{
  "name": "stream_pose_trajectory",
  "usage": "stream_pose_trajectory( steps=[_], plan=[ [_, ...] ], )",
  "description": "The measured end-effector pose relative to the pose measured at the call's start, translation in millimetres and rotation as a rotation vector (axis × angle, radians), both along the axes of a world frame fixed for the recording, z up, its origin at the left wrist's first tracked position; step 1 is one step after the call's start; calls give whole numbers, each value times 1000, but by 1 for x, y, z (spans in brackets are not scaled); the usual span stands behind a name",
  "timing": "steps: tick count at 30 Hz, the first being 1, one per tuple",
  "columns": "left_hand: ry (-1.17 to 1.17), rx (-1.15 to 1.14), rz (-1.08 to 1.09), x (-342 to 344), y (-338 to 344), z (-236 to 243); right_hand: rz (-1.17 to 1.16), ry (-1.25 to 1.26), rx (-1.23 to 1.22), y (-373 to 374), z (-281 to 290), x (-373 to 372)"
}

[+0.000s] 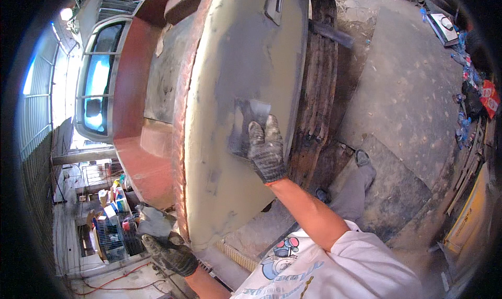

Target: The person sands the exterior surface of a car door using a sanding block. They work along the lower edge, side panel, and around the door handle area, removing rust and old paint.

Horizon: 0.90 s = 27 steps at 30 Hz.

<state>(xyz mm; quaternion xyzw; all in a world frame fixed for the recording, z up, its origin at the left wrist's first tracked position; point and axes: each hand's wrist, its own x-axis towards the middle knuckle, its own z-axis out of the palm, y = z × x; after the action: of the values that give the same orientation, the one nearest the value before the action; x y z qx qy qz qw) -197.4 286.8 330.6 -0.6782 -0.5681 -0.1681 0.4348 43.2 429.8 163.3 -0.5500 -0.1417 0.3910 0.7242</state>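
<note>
The pale tailgate panel of a pickup truck stretches down the middle, smeared with patches of grey filler. My right hand, in a dirty knit work glove, presses a thin light-grey spreader against it. A darker wet-looking smear lies beside those fingers. At lower left, close to the panel's near end, my gloved left hand grips a flat grey plate. The plate's lower part is hidden by the thumb and fingers.
Left of the panel lies the reddish truck bed, with the cab's rear window beyond. A rusty bumper beam runs along the panel's right side. Shelves of supplies stand lower left; litter lines the concrete floor.
</note>
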Motion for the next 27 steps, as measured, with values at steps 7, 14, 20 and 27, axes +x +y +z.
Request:
stream_pose_trajectory(
  steps=[7, 14, 20, 27],
  plan=[
    [-25, -16, -59, 3, 3, 2, -118, -349, -77, -10, 6, 8],
    [25, 9, 142, 3, 0, 3, -164, -429, -105, -2, 21, 7],
    [-218, -4, 75, -22, -4, 2, -171, -491, -127, 3, 22, 11],
    [-885, 24, -129, -30, -24, -4, -55, -341, -142, 16, 6, 3]
  ],
)
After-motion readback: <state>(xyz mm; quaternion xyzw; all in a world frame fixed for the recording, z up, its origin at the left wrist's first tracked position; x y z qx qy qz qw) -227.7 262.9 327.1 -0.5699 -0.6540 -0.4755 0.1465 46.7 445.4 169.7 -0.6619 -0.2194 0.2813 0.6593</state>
